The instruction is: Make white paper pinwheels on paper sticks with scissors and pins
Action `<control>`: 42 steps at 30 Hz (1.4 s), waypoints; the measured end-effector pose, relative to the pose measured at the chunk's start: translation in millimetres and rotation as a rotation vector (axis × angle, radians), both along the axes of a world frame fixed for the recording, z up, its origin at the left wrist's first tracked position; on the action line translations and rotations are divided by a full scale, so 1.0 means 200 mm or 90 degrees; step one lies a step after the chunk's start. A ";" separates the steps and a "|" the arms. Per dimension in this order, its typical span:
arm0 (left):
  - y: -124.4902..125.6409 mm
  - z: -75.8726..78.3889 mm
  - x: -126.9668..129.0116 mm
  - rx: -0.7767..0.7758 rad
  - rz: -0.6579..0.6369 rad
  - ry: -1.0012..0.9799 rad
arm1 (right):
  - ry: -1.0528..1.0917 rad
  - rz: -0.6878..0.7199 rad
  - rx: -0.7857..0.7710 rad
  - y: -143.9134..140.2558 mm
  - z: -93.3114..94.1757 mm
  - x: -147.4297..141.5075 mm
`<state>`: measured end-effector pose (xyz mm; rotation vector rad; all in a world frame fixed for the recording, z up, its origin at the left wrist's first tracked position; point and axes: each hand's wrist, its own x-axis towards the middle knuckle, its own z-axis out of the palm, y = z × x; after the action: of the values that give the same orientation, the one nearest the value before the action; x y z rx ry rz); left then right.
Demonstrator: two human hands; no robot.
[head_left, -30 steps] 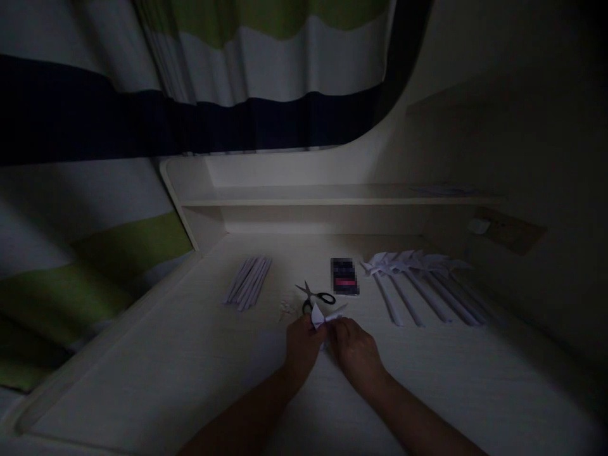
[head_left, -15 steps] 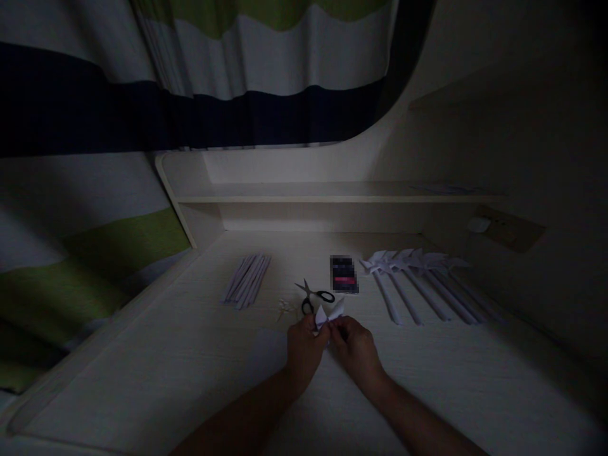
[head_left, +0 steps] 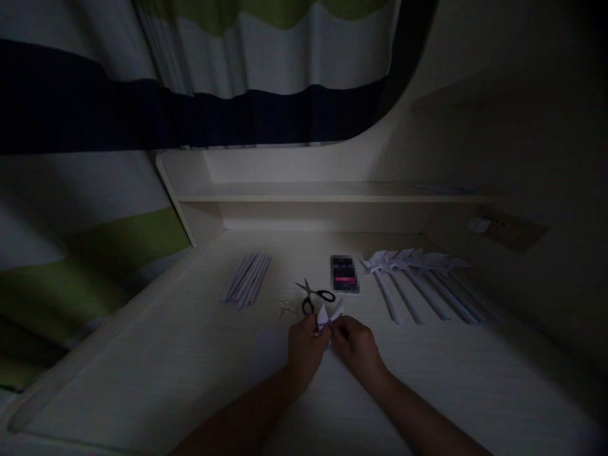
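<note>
"While the light's this dim, what's being held?"

"Paper pinwheel head [head_left: 336,310], white, mid-frame over the desk [head_left: 166,367]. Left hand [head_left: 306,348] pinches its left side, thumb on top. Right hand [head_left: 360,349] pinches near its middle, just beside the left thumb; exact fingertip contact partly hidden."

"Surface?"

"Pale, fine streaky grain. White sheet [head_left: 263,347] flat on it, left of the left hand, edges faint."

"Past the hands?"

"Scissors [head_left: 310,293], black handles, blades spread, one handle loop just beyond the left fingers. Small pale scraps [head_left: 285,308] loosely heaped to their left."

"Readable writing?"

"Can't tell. Dark rectangular item [head_left: 344,273] beyond the scissors is pixelated, pinkish-red bar across it, any lettering blurred out."

"Either side of that?"

"Left, well apart: bundle of rolled paper tubes [head_left: 247,280]. Right, near: row of paper pinwheels [head_left: 403,261], heads overlapping at the far end, sticks toward camera."

"Room?"

"Pale shelf [head_left: 294,199] along the back, flat paper pieces [head_left: 449,189] at its right end. Right wall: brownish socket plate [head_left: 517,231], white plug [head_left: 479,224], markings too dark. Curtain [head_left: 280,117] above and down the left, green, white and navy bands."
</note>
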<state>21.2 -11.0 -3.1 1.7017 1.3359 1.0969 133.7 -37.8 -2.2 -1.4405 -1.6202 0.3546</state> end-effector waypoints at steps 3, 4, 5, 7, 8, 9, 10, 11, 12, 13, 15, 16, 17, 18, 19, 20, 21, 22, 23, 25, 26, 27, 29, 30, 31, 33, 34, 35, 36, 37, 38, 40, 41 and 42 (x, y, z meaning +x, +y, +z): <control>0.00 0.00 0.00 -0.003 -0.012 -0.001 | 0.314 -0.003 -0.165 0.01 0.01 -0.01; 0.00 0.00 0.00 0.000 -0.016 0.001 | 0.412 -0.001 -0.209 0.01 0.02 -0.01; -0.01 0.00 0.00 0.004 -0.020 0.002 | 0.501 0.007 -0.244 0.02 0.02 -0.01; -0.01 -0.01 0.00 0.011 -0.028 0.001 | 0.628 0.035 -0.282 0.02 0.04 -0.01; -0.01 -0.01 0.00 0.012 -0.032 -0.001 | 0.665 0.047 -0.295 0.02 0.05 -0.01; -0.01 -0.01 0.00 0.012 -0.033 -0.001 | 0.687 0.055 -0.306 0.01 0.06 -0.01; -0.01 -0.01 0.00 0.012 -0.032 -0.002 | 0.698 0.060 -0.315 0.01 0.07 0.00; -0.01 -0.01 0.00 0.010 -0.029 -0.004 | 0.698 0.061 -0.321 0.01 0.08 0.00; -0.01 -0.01 0.00 0.008 -0.026 -0.009 | 0.692 0.061 -0.321 0.01 0.08 0.00; -0.01 0.00 0.00 0.004 -0.020 -0.017 | 0.685 0.059 -0.317 0.01 0.08 0.00; -0.01 0.00 0.01 -0.009 -0.012 -0.040 | 0.647 0.050 -0.298 0.01 0.07 0.00; -0.01 0.01 0.01 -0.018 -0.010 -0.054 | 0.618 0.045 -0.285 0.01 0.07 0.00; 0.00 0.02 0.01 -0.029 -0.007 -0.068 | 0.586 0.041 -0.274 0.01 0.06 0.00; 0.00 0.03 0.01 -0.037 -0.002 -0.079 | 0.552 0.040 -0.265 0.02 0.06 0.00; 0.00 0.03 0.01 -0.042 0.007 -0.086 | 0.520 0.042 -0.259 0.02 0.05 0.00; 0.00 0.04 0.01 -0.045 0.019 -0.092 | 0.491 0.045 -0.250 0.02 0.05 0.00; 0.01 0.05 0.01 -0.047 0.033 -0.097 | 0.462 0.044 -0.235 0.01 0.05 0.00; 0.01 0.06 0.00 -0.048 0.045 -0.104 | 0.423 0.037 -0.211 0.01 0.04 0.00; 0.02 0.06 0.00 -0.050 0.053 -0.113 | 0.369 0.025 -0.177 0.00 0.04 0.00; 0.03 0.07 -0.01 -0.062 0.061 -0.133 | 0.205 0.003 -0.080 -0.01 0.03 0.01; 0.04 0.07 -0.02 -0.068 0.064 -0.141 | 0.103 -0.001 -0.018 -0.02 0.03 0.02; 0.04 0.07 -0.02 -0.073 0.068 -0.146 | 0.000 0.001 0.045 -0.02 0.03 0.02; 0.05 0.06 -0.02 -0.078 0.075 -0.151 | -0.177 0.014 0.156 -0.03 0.02 0.03; 0.05 0.06 -0.02 -0.077 0.077 -0.152 | -0.244 0.017 0.195 -0.03 0.02 0.03; 0.05 0.06 -0.02 -0.075 0.073 -0.152 | -0.300 0.017 0.221 -0.03 0.02 0.03; 0.04 0.05 -0.01 -0.069 0.058 -0.158 | -0.386 0.010 0.244 -0.03 0.02 0.04; 0.04 0.04 -0.01 -0.067 0.048 -0.160 | -0.418 0.006 0.252 -0.03 0.01 0.04; 0.04 0.03 -0.01 -0.066 0.042 -0.162 | -0.445 0.002 0.259 -0.03 0.01 0.04; 0.04 0.03 -0.01 -0.064 0.038 -0.162 | -0.467 -0.001 0.266 -0.03 0.01 0.04; 0.04 0.02 -0.01 -0.064 0.039 -0.158 | -0.483 -0.003 0.271 -0.03 0.01 0.05; 0.04 0.01 -0.01 -0.065 0.041 -0.154 | -0.494 -0.005 0.273 -0.03 0.00 0.05; 0.04 0.00 -0.01 -0.068 0.042 -0.144 | -0.505 -0.010 0.268 -0.03 0.00 0.04; 0.04 0.00 -0.01 -0.066 0.042 -0.136 | -0.505 -0.012 0.263 -0.03 0.00 0.04; 0.04 0.00 -0.01 -0.064 0.043 -0.126 | -0.500 -0.015 0.256 -0.03 0.00 0.04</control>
<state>19.5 -3.0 -2.6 1.4456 1.3079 1.1829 141.2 -43.1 -3.0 -1.3462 -2.1160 -0.6036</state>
